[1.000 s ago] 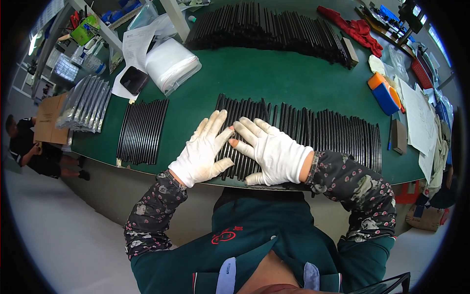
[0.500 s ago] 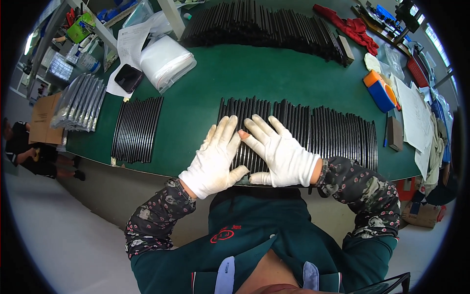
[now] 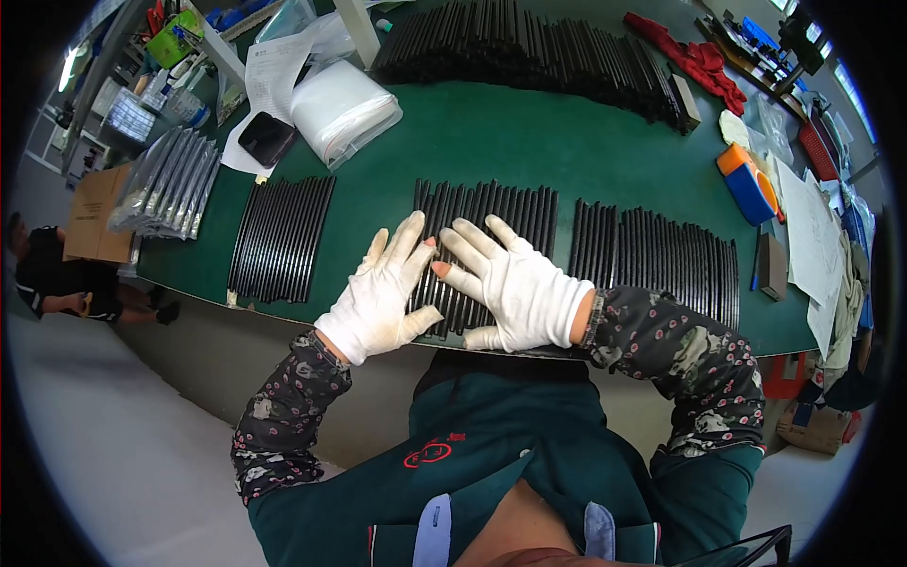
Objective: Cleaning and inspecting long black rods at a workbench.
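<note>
Under my two gloved hands lies a row of thin black rods (image 3: 510, 208), side by side on the green table. My left hand (image 3: 378, 288), in a white glove with a bare fingertip, rests at the row's left edge with its fingers stretched. Flat across the middle of the same rods, my right hand (image 3: 515, 283) has its fingers spread. Its glove also leaves a fingertip bare. A second group of black rods (image 3: 661, 255) lies to the right, a narrow gap apart. Farther left is another row of black rods (image 3: 283, 241).
A large pile of black rods (image 3: 529, 47) spans the table's far side. Back left are a white plastic bag stack (image 3: 345, 109), a phone (image 3: 267, 139) and wrapped bundles (image 3: 170, 184). On the right lie an orange-and-blue holder (image 3: 748, 184), a brown block (image 3: 772, 266) and papers (image 3: 808, 227).
Both hands have shifted left with the rods beneath them. A gap has opened between these rods and the right-hand group. The view has also shifted slightly.
</note>
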The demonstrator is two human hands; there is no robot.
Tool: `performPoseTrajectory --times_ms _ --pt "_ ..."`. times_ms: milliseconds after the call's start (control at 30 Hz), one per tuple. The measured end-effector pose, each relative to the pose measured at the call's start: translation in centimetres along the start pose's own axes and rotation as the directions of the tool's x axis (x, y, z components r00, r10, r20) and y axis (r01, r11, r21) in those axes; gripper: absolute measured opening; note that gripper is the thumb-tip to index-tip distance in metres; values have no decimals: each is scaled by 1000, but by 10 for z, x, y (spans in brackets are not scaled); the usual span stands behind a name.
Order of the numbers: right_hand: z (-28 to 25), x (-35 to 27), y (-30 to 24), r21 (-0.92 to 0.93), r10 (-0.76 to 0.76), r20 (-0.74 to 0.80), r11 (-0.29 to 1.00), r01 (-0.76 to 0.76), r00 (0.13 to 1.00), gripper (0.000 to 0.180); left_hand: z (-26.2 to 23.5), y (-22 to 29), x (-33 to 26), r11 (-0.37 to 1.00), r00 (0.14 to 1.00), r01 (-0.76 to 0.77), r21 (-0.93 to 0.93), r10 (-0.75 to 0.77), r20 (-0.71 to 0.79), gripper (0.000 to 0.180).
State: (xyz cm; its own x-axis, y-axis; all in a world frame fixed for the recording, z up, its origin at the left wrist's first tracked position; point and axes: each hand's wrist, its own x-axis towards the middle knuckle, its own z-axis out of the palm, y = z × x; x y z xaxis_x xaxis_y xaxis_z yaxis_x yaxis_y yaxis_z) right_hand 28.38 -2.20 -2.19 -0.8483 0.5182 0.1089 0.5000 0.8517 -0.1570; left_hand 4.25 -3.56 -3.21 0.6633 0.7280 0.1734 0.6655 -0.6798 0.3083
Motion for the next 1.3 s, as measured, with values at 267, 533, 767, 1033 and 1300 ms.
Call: performPoseTrajectory --times_ms 267,533,767,1033,1300 --pt "-15 -48 15 17 -26 30 1000 26 999 90 12 57 23 998 1000 -16 -55 16 1 89" --pt "-19 -53 18 74 -76 44 995 73 996 92 9 51 19 996 1000 -19 -82 19 -1 92" --pt "-23 -48 18 86 -68 96 994 60 993 89 6 29 4 999 1000 25 37 -25 13 94" --pt "-31 -29 32 349 -63 -22 935 67 998 83 6 45 19 998 996 37 56 -41 84 100" --pt "-22 19 99 979 407 -51 199 -34 912 67 -6 37 -1 946 949 -286 -150 302 92 106"
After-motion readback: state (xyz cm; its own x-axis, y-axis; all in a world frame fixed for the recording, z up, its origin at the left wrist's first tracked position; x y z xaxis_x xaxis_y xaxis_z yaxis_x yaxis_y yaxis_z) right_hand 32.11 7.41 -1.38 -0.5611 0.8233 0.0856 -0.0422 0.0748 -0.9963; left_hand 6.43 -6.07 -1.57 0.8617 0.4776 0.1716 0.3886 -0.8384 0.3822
